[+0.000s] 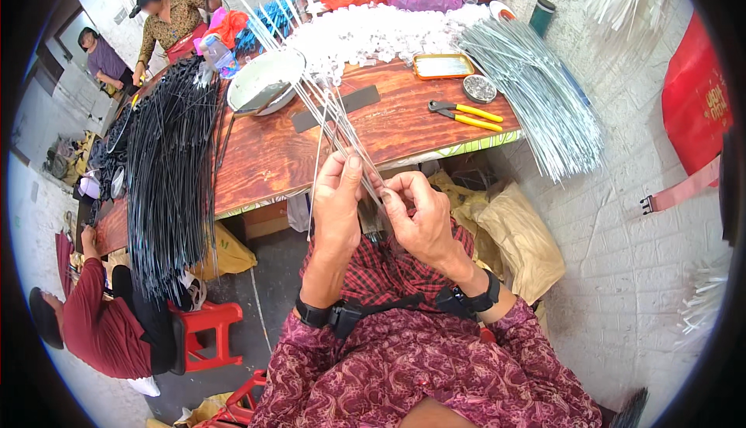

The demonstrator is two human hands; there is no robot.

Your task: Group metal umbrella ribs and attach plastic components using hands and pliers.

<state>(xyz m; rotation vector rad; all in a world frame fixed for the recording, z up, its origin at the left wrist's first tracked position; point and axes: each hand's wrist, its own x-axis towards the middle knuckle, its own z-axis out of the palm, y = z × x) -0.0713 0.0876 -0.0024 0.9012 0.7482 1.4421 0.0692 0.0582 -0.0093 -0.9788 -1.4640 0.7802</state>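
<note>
My left hand [339, 199] is closed around a small bunch of thin pale rods [332, 117], the thumb pressed against them. The rods fan up and away over the table's near edge. Close beside it, my right hand [423, 218] pinches the lower part of the same bunch, thumb against the bent fingers. A flat dark grey bar [338, 108] lies on the table behind the rods. To the right of them rest pliers [466, 116] with yellow handles, a small round tin [479, 88] of tiny metal parts and an orange-rimmed tray [443, 56].
A white bowl [298, 59] stands left on the wooden table [268, 156]. Black strands [171, 164] hang over the left edge, silver rods [536, 94] over the right. Clear pieces [373, 32] heap at the back. Several people work at left and back; a red stool [210, 327] stands lower left.
</note>
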